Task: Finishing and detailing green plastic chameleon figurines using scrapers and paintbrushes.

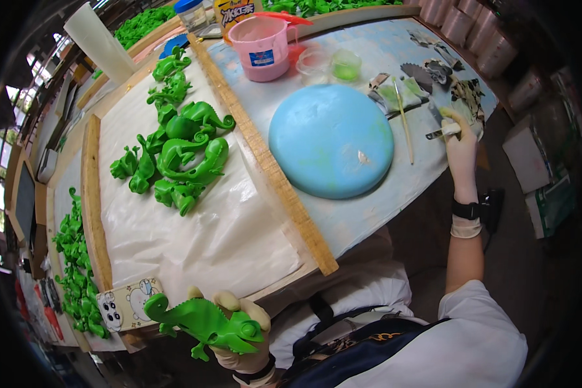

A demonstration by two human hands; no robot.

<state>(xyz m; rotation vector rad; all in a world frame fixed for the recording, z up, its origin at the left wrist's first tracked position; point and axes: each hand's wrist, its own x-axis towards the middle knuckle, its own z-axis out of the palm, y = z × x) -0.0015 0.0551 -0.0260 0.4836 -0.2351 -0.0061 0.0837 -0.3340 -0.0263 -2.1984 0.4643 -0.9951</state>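
My gloved left hand grips a green plastic chameleon figure at the table's near edge, its curled tail to the left and its head to the right. My gloved right hand is over the right edge of the blue-covered table, closed on a small tool with a flat metal piece sticking out to the left; its exact kind is unclear. Between the hands sits a round light-blue cushion-like dome. More green chameleon figures are heaped on the white sheet to the left.
Wooden strips divide the table. Behind the dome stand a pink measuring jug and a small cup with green contents. A thin brush and stained rags lie near my right hand. A patterned phone case rests at the near left.
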